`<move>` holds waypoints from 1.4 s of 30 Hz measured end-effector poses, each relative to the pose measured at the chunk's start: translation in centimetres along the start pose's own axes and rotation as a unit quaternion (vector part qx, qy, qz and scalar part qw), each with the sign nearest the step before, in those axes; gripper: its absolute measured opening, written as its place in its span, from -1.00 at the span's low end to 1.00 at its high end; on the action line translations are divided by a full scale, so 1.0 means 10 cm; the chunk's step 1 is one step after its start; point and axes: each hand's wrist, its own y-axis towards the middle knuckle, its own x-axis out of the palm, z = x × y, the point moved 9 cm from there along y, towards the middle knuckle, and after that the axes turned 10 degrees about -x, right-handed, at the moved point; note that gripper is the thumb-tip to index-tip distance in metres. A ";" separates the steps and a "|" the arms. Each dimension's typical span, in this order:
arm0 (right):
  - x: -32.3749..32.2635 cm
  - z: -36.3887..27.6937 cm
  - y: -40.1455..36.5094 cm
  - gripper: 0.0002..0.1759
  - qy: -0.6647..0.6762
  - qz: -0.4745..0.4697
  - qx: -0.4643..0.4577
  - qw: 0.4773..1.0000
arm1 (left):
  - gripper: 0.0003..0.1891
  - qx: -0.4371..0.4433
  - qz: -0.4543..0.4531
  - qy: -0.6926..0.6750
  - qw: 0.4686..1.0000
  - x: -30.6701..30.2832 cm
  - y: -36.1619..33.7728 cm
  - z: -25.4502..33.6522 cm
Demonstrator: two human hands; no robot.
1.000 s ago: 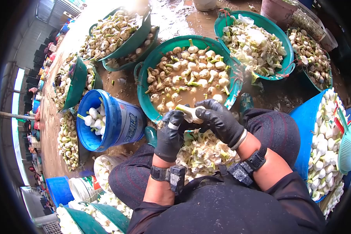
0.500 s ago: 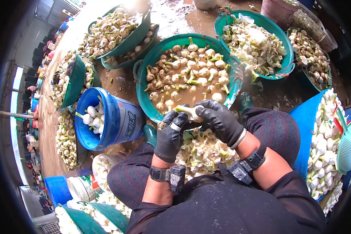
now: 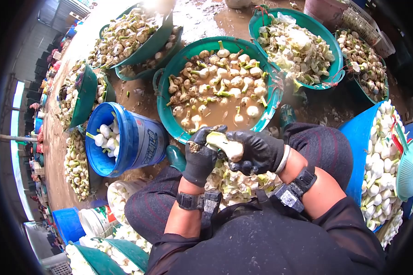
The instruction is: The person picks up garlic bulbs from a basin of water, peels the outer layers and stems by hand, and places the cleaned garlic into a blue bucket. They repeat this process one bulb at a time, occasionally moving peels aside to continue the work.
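A pale garlic bulb (image 3: 231, 149) with a greenish stem is held between my two black-gloved hands, over the near rim of a green tub. My right hand (image 3: 261, 151) is closed around the bulb end, its fingers curled underneath. Around the stem end, the fingers of my left hand (image 3: 201, 156) are bent and closed. A brown, dirty scrap (image 3: 195, 147) clings to the left glove. Below both hands lies a heap of loose garlic peel (image 3: 243, 183) between my knees. The green tub (image 3: 163, 107) ahead contains muddy water and unpeeled garlic bulbs.
On the left stands a blue bucket (image 3: 137, 140) with white bulbs inside. A green basin (image 3: 328, 39) of peel sits at upper right. Beside my right knee, a blue container (image 3: 357, 158) is heaped with white garlic, a green strainer (image 3: 408, 172) on it. Wet ground (image 3: 211, 18) lies beyond.
The garlic bulb has turned, its round end now pointing lower toward me. Both hands have come slightly down, and the right palm has rolled further into view under the bulb.
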 end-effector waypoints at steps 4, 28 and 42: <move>-0.07 0.11 0.00 -0.57 -0.069 0.028 0.061 0.995 | -0.76 -0.020 -0.013 -0.135 0.991 0.02 -0.05 -0.01; -0.06 0.23 0.03 -0.71 -0.862 -0.058 -0.008 0.504 | -0.77 -0.099 0.060 -0.322 0.940 -0.33 0.05 -0.53; -0.43 -0.80 -0.30 -0.60 -0.651 0.276 -0.309 0.637 | -0.60 -0.191 -0.039 -0.536 0.821 0.21 -0.01 -0.43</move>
